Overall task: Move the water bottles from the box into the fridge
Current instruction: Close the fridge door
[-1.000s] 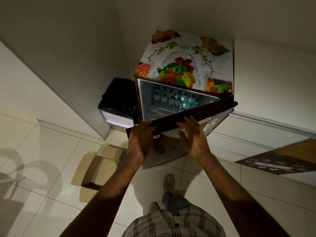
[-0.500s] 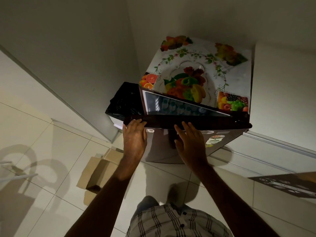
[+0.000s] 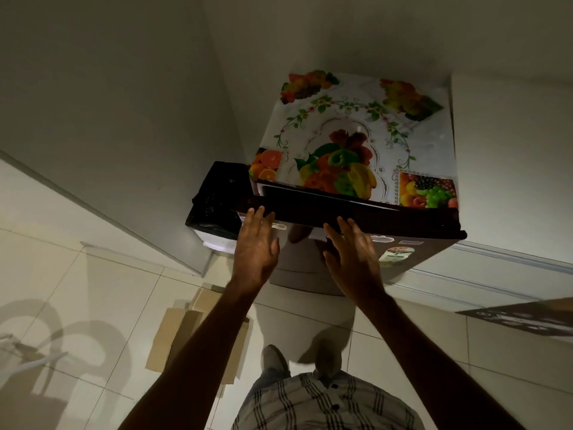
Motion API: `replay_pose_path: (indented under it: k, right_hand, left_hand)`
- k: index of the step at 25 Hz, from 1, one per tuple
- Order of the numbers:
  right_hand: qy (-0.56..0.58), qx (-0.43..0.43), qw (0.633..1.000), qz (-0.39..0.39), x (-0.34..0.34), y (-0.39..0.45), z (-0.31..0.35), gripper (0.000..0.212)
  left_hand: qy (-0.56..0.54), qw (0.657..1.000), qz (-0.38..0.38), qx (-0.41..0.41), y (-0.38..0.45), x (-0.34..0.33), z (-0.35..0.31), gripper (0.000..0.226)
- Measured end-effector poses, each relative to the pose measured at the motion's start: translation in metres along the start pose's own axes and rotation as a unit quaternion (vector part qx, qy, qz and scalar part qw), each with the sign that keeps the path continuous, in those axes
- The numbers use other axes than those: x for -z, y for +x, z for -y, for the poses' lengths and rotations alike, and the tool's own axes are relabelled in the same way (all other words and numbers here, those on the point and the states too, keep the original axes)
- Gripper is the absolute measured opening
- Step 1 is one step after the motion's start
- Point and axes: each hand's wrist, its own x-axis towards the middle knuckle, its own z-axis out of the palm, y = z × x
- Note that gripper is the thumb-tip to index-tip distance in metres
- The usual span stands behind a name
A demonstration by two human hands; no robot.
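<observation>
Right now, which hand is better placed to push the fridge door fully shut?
Left, probably. The left hand has its fingers on the door at its free end, where a gap remains. The right hand sits nearer the hinge side.

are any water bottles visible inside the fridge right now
No, the fridge door is almost shut against the fridge, with the left hand and right hand flat on it, hiding the inside.

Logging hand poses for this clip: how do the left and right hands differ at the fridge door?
The left hand reaches the door's free corner beside the black bin; the right hand sits nearer the middle. Left fingers look closer together, right ones more spread. Both are open with fingertips at the door's top edge.
</observation>
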Motion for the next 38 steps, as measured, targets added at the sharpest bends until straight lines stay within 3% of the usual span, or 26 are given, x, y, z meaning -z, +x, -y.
replay_pose_path:
  k: [5, 8, 18, 26, 30, 33, 36, 38]
  right_hand:
    - [0.025, -0.054, 0.998, 0.038, 0.000, 0.014, 0.006, 0.057]
    - [0.005, -0.065, 0.997, 0.040, -0.003, 0.021, 0.009, 0.057]
    - [0.010, -0.128, 0.992, 0.015, -0.011, 0.028, 0.026, 0.065]
    - [0.058, -0.152, 0.987, -0.006, -0.009, 0.029, 0.035, 0.062]
    - [0.035, -0.145, 0.989, 0.005, -0.007, 0.031, 0.039, 0.065]
    - [0.013, -0.146, 0.989, 0.002, -0.007, 0.033, 0.044, 0.065]
    - [0.026, -0.072, 0.996, -0.055, -0.016, 0.025, 0.055, 0.056]
    - [0.040, -0.014, 0.996, -0.083, -0.031, 0.018, 0.066, 0.050]
  left_hand:
    - [0.001, 0.993, -0.027, -0.111, 0.018, -0.003, 0.022, 0.058]
    - [0.056, 0.992, 0.006, -0.109, 0.033, -0.001, 0.026, 0.062]
    - [0.028, 0.987, 0.069, -0.144, 0.047, 0.003, 0.041, 0.077]
    - [0.020, 0.983, 0.092, -0.156, 0.050, 0.006, 0.043, 0.071]
    - [0.057, 0.978, 0.117, -0.166, 0.049, 0.017, 0.044, 0.079]
    - [0.028, 0.983, 0.074, -0.166, 0.036, 0.021, 0.046, 0.066]
    - [-0.020, 0.990, 0.022, -0.139, 0.010, 0.015, 0.061, 0.058]
    - [-0.021, 0.996, 0.044, -0.072, -0.014, 0.007, 0.077, 0.061]
